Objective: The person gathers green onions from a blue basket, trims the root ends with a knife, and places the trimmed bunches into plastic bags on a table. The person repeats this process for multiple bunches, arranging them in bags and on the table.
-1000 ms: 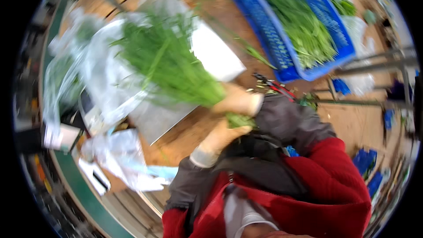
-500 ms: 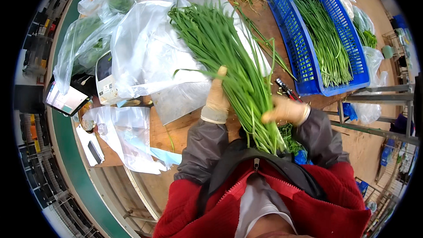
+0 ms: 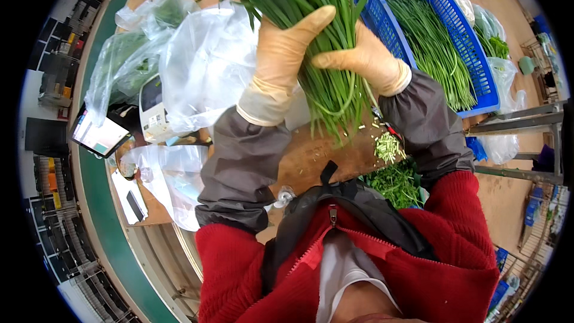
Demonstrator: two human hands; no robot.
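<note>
Two gloved hands clamp one fat bunch of green chives (image 3: 323, 54) from either side, the left hand (image 3: 281, 63) with fingers (image 3: 308, 21) wrapped across the stalks, the right hand (image 3: 365, 60) closed on the opposite flank. The bunch runs lengthwise away from the person, cut ends hanging just below the fingers, leaf tips beyond them, and both hands sit level on it. The stalks look slim, smooth and springy; the gloves are thin, tan rubber. Under the cut ends lies the wooden desk (image 3: 323, 155) with chopped trimmings (image 3: 388, 143). Left of the fingers billow clear plastic bags (image 3: 203, 72); to the right stands a blue latticed crate (image 3: 454, 30) of more chives.
</note>
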